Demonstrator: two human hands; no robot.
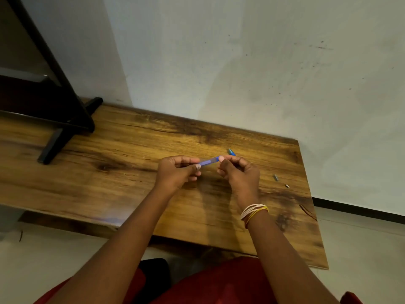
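Observation:
A blue translucent pen barrel (208,161) is held level above the wooden table (122,150), between both hands. My left hand (177,173) pinches its left end with thumb and curled fingers. My right hand (237,173) grips the right end, fingers curled round it. A blue pen part (231,152) lies on the table just beyond my right hand. Two small loose pieces, a grey one (276,177) and a pale one (287,185), lie to the right.
A black stand foot (65,137) rests on the table's far left. A white wall (241,62) runs behind the table. The table's right edge (311,194) is close to the small pieces. Red cloth (230,281) covers my lap below.

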